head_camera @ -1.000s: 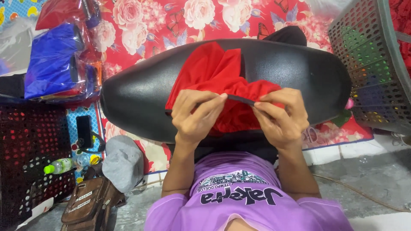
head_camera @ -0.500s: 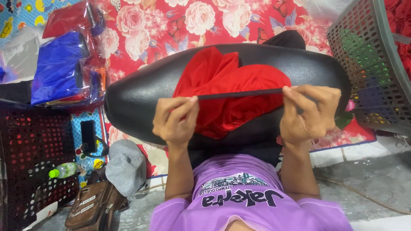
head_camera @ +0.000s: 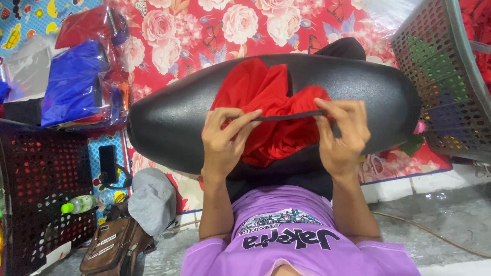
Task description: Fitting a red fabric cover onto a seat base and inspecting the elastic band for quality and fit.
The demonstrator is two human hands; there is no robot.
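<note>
From the head camera, looking down over a purple printed T-shirt (head_camera: 302, 245), both of the person's hands are up at a bunched piece of shiny red fabric (head_camera: 266, 102) that lies draped over a long, rounded black padded cushion (head_camera: 358, 92) resting across the lap. The left hand (head_camera: 227, 140) has thumb and fingers pressed together on one end of a thin dark band (head_camera: 286, 117) that runs along the cloth's edge, and the right hand (head_camera: 342, 135) pinches the other end the same way. Between them the band is drawn out into a nearly straight line, which looks like the reason for the two-handed hold: the stretch keeps the edge taut while the rest of the cloth hangs loose in folds above and below it. The cushion seems to serve as a firm surface under the work.

Around the person, a red floral mat (head_camera: 204, 30) covers the floor beyond the cushion. To the left sit clear plastic bags of blue fabric (head_camera: 74, 84) and red fabric, a dark red perforated plastic crate (head_camera: 41, 194), a grey cap (head_camera: 152, 202), a brown leather bag (head_camera: 110, 248) and a small bottle with a green cap (head_camera: 79, 204). At the right edge leans a grey perforated basket (head_camera: 450, 82).
</note>
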